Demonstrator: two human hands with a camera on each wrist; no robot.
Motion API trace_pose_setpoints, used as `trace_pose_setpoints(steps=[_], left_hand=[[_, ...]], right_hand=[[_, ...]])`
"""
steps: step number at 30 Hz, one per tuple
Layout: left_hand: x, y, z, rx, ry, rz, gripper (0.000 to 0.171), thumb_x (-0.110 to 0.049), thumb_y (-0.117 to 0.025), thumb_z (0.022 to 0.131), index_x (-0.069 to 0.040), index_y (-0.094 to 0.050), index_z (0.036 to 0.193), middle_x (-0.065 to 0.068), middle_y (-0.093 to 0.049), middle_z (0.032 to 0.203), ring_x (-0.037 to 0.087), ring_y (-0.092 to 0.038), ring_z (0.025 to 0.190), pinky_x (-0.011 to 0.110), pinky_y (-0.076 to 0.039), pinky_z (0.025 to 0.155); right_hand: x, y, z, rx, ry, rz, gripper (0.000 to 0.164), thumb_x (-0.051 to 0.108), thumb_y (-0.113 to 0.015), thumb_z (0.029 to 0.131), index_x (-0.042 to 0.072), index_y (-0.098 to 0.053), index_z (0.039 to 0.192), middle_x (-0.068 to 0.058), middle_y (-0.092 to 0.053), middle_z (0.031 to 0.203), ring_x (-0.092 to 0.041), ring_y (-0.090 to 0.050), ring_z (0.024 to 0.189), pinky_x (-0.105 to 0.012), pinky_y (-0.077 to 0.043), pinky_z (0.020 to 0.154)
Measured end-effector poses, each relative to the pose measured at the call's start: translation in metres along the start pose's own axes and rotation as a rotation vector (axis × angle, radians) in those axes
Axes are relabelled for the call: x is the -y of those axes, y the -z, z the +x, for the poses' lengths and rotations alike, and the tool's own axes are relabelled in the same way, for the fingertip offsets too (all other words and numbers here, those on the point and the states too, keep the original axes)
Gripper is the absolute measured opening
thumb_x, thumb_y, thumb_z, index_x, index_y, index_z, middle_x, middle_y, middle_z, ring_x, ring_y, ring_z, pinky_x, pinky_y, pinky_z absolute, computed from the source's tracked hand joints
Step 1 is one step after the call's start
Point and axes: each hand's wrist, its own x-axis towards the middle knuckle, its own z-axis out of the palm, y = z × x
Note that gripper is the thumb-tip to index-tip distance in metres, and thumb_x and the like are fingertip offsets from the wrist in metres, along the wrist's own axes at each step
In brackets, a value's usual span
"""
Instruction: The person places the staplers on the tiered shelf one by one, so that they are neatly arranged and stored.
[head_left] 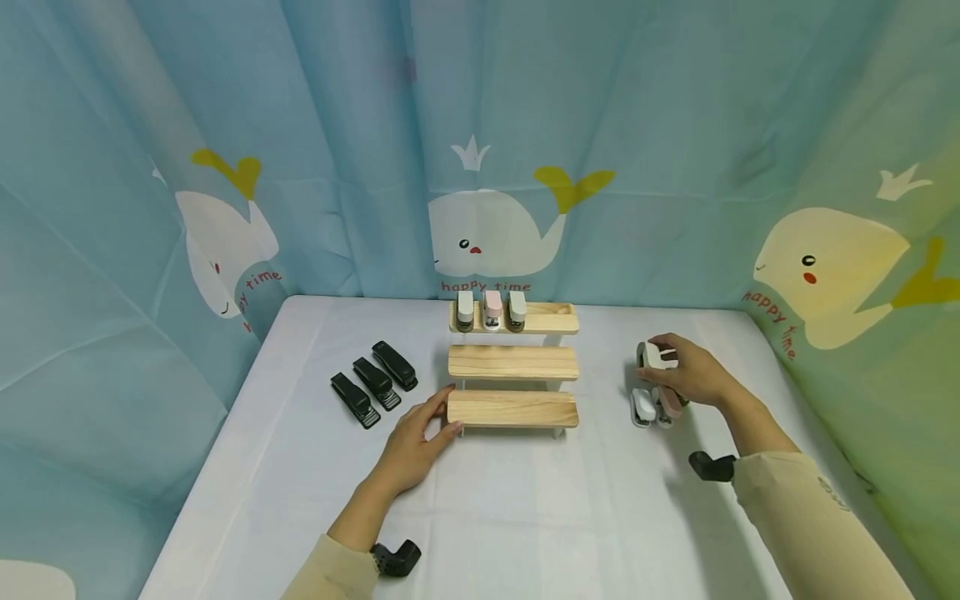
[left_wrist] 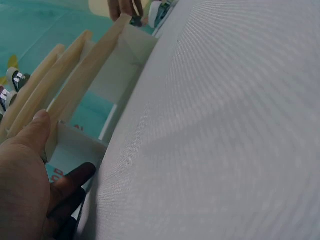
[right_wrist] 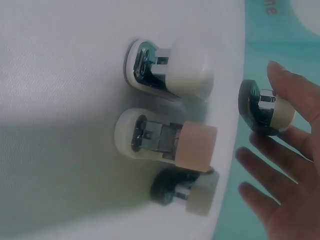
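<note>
My right hand (head_left: 693,372) pinches a small white stapler with a dark base (right_wrist: 265,107) between thumb and fingers, lifted above the table at the right. Below it stand a white stapler (right_wrist: 175,70), a pink stapler (right_wrist: 195,145) and a white one with a dark base (right_wrist: 200,192), close together. My left hand (head_left: 412,442) holds the left end of a three-tier wooden rack (head_left: 513,408), thumb on the lowest shelf's edge and fingers by its white leg (left_wrist: 80,142). On the top shelf stand a white stapler (head_left: 465,308), a pink one (head_left: 492,307) and another white one (head_left: 517,308).
Three black staplers (head_left: 377,383) lie side by side, slanted, left of the rack. The table's white cloth (head_left: 510,517) reaches back to a blue curtain (head_left: 360,208) printed with whales. Black wrist devices (head_left: 397,558) stick out near both sleeves.
</note>
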Motion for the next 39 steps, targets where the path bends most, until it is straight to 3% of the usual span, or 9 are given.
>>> trace_pose_setpoints(steps=[12, 32, 39], left_hand=[[0.001, 0.0, -0.001, -0.001, -0.005, -0.005, 0.066, -0.057, -0.062, 0.099, -0.045, -0.036, 0.159, -0.003, -0.068, 0.134, 0.029, -0.054, 0.139, 0.06, -0.039, 0.116], [0.002, 0.0, 0.0, 0.004, 0.0, 0.003, 0.067, -0.057, -0.062, 0.099, -0.043, -0.036, 0.16, -0.003, -0.068, 0.134, 0.029, -0.053, 0.14, 0.06, -0.038, 0.117], [0.001, 0.001, 0.0, 0.001, -0.01, -0.003, 0.067, -0.055, -0.063, 0.1, -0.04, -0.037, 0.16, -0.004, -0.068, 0.132, 0.028, -0.054, 0.139, 0.059, -0.039, 0.117]], right_hand=[[0.011, 0.005, -0.001, -0.007, 0.027, -0.014, 0.082, 0.047, -0.069, 0.099, -0.003, -0.037, 0.154, -0.037, -0.045, 0.149, -0.056, -0.046, 0.135, -0.071, -0.044, 0.102], [0.037, 0.011, 0.0, -0.045, 0.059, -0.027, 0.08, 0.046, -0.071, 0.097, 0.0, -0.039, 0.154, -0.032, -0.046, 0.151, -0.052, -0.045, 0.139, -0.071, -0.04, 0.106], [0.048, 0.014, -0.001, -0.062, 0.068, -0.039, 0.082, 0.051, -0.07, 0.097, 0.002, -0.04, 0.154, -0.032, -0.046, 0.152, -0.05, -0.054, 0.129, -0.067, -0.045, 0.101]])
